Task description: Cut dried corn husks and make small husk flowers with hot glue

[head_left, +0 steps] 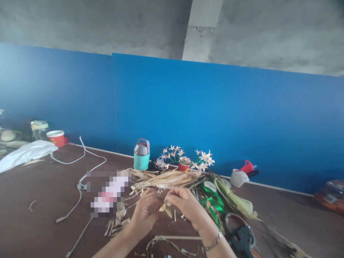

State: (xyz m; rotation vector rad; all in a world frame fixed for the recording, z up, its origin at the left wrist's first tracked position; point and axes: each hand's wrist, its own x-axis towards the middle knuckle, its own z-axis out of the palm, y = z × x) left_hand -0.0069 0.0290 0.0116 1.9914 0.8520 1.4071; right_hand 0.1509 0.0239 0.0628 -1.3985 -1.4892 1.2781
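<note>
Both hands meet over the brown table. My left hand and my right hand are curled, fingertips pinched together on a small pale dried-leaf piece shaped like a little flower. A bracelet sits on my right wrist. Just behind the hands lies a pile of dried husk leaves. Loose husk scraps are scattered left of and below my left hand.
A teal flask and a small pot of handmade husk flowers stand by the blue wall. Green ribbon, pale strips and a black tool lie right. A white cable, red cup and white cloth sit left.
</note>
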